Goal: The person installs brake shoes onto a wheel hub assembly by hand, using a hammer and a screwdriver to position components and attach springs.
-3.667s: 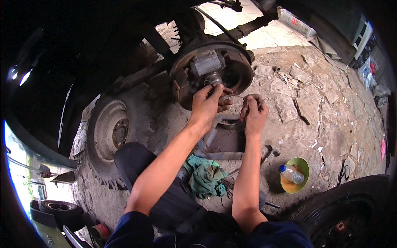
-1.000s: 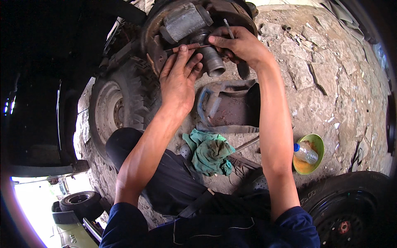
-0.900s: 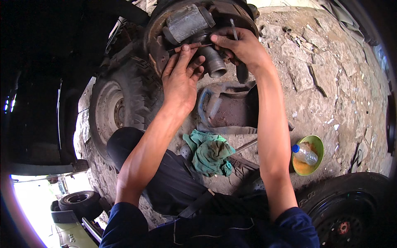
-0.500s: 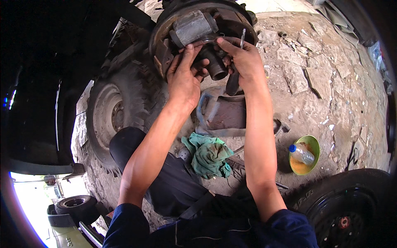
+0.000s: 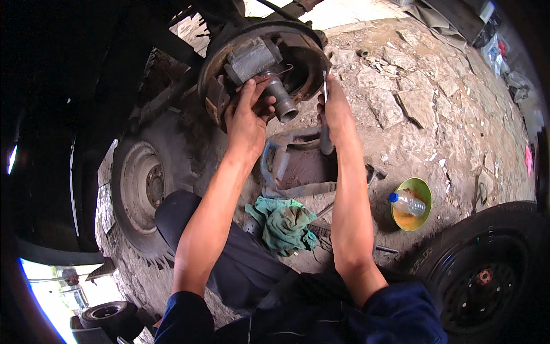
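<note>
At the top centre is an open drum brake assembly (image 5: 207, 80) with a grey cylindrical part (image 5: 252, 59) and a hollow metal spindle (image 5: 282, 102) sticking out toward me. My left hand (image 5: 247, 123) is at its left side, thumb and fingers closed on a thin rusty brake spring (image 5: 261, 81) whose wire hook (image 5: 285, 71) bends past the spindle. My right hand (image 5: 339, 112) grips a screwdriver (image 5: 326, 136), dark handle down and bright shaft up, beside the assembly's right rim. Its tip appears near that rim; whether they touch I cannot tell.
Below the assembly lies a worn metal brake drum (image 5: 301, 186), with a green rag (image 5: 286, 226) nearer me. A green bowl (image 5: 423, 186) holding a plastic bottle (image 5: 408, 202) stands to the right. Tyred wheels lie at left (image 5: 140, 189) and lower right (image 5: 481, 275). Broken stone covers the ground.
My right hand has drawn away from the spindle to the right rim, still with the screwdriver. My left hand stays at the spring. The whole view has shifted slightly.
</note>
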Motion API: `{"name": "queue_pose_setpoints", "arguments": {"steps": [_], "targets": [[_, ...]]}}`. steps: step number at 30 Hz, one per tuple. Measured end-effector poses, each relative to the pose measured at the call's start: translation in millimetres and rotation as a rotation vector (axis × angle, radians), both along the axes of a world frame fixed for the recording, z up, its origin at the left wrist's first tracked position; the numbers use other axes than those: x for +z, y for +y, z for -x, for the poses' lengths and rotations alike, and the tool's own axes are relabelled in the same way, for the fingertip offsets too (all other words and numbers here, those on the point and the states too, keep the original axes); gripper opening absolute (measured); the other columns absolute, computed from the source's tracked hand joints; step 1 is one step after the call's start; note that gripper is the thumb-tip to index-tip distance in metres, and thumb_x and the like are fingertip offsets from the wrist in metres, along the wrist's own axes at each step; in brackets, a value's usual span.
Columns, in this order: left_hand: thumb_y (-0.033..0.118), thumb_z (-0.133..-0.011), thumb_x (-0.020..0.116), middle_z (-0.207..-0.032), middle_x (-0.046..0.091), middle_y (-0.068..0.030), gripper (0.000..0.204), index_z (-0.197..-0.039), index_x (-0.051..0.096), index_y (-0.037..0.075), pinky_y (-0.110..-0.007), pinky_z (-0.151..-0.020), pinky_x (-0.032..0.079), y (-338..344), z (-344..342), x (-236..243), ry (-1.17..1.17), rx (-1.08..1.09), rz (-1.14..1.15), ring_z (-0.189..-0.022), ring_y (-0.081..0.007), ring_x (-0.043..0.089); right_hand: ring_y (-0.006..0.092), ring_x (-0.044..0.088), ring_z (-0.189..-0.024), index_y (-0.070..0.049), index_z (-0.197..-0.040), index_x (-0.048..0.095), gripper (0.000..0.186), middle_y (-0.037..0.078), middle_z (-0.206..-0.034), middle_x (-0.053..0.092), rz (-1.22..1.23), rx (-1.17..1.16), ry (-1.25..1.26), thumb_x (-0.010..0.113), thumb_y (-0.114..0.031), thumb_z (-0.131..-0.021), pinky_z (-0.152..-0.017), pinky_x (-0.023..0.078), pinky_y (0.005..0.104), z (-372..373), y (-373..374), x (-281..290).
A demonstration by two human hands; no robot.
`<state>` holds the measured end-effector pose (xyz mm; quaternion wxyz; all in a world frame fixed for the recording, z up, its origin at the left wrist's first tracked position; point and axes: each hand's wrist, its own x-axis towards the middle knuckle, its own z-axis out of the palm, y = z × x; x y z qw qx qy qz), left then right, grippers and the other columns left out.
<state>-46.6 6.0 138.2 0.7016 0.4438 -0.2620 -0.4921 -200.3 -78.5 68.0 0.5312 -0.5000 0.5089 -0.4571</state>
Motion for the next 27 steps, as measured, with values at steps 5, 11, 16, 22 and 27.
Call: {"name": "queue_pose_setpoints", "arguments": {"steps": [5, 11, 16, 22, 27], "targets": [[0.031, -0.099, 0.057, -0.115, 0.066, 0.0014, 0.028, -0.117, 0.062, 0.011, -0.025, -0.074, 0.044, -0.1, -4.1, -0.2, 0.027, 0.019, -0.013, -0.084, -0.0072, 0.053, 0.0333, 0.061, -0.080, 0.008, -0.099, 0.062, 0.051, 0.024, -0.087, 0.063, 0.094, 0.018, 0.116, 0.042, -0.039, -0.103, -0.076, 0.046, 0.0412, -11.9, 23.4, 8.5], [0.029, -0.099, 0.056, -0.115, 0.066, 0.0013, 0.028, -0.118, 0.062, 0.010, -0.024, -0.073, 0.044, -2.0, -4.8, -3.2, 0.012, 0.025, -0.002, -0.082, -0.0072, 0.053, 0.0457, 0.056, -0.073, 0.002, -0.091, 0.057, 0.043, 0.026, -0.074, 0.058, 0.306, -0.085, 0.074, 0.045, -0.037, -0.103, -0.064, 0.044, 0.0461, -27.5, 23.8, 23.9], [0.028, -0.099, 0.055, -0.115, 0.066, 0.0008, 0.028, -0.119, 0.062, 0.010, -0.024, -0.072, 0.044, -1.8, -6.4, -3.6, -0.018, 0.032, -0.001, -0.080, -0.0075, 0.053, 0.0487, 0.057, -0.076, 0.001, -0.090, 0.057, 0.039, 0.028, -0.075, 0.057, 0.351, -0.034, 0.070, 0.046, -0.035, -0.102, -0.065, 0.044, 0.0471, -37.8, 19.4, 31.6], [0.027, -0.098, 0.058, -0.113, 0.068, -0.0021, 0.028, -0.119, 0.061, 0.008, -0.025, -0.069, 0.045, -3.2, -5.1, -4.8, -0.002, 0.044, 0.021, -0.079, -0.0088, 0.057, 0.0465, 0.057, -0.073, 0.003, -0.089, 0.061, 0.041, 0.028, -0.075, 0.058, 0.277, -0.014, 0.001, 0.049, -0.035, -0.101, -0.064, 0.045, 0.0450, -41.8, 14.6, 23.2], [0.028, -0.099, 0.055, -0.116, 0.065, 0.0001, 0.030, -0.121, 0.060, 0.009, -0.023, -0.070, 0.044, -3.8, -4.9, -2.4, -0.028, 0.029, -0.013, -0.080, -0.0078, 0.052, 0.0270, 0.052, -0.061, 0.002, -0.090, 0.062, 0.042, 0.019, -0.066, 0.055, 0.353, -0.015, 0.022, 0.052, -0.037, -0.100, -0.059, 0.043, 0.0378, -41.0, 13.4, 17.1]]}}
